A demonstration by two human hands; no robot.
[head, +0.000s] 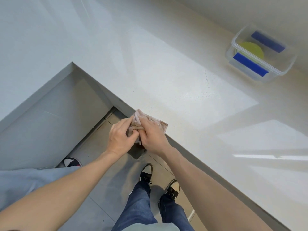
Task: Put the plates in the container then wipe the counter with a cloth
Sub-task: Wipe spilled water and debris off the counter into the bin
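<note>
A: What is the cloth [150, 121] looking like?

B: It is looking pale pink and a bit fuzzy. Brown smudges are showing along its edge. One flat corner is lying on the counter [175, 77], right at the counter's front edge. The rest is bunching up and hanging off that edge.

A: What are the hands doing?

B: The left hand [120, 139] is pinching the bunched part of the cloth, just off the counter's edge. The right hand [152, 139] is gripping the cloth too, with its fingers curling around it. Both hands are touching each other.

A: Where is the container [260, 53] sitting?

B: It is sitting on the counter, far back from the cloth, near the wall. It is see-through, with two blue clips on its sides.

A: And the plates?

B: A yellow-green plate [250, 48] is lying inside the container. I cannot tell if more plates are lying under it.

A: What is showing below the counter?

B: A grey floor [103, 179] is showing there, and the person's shoes are standing on it.
</note>
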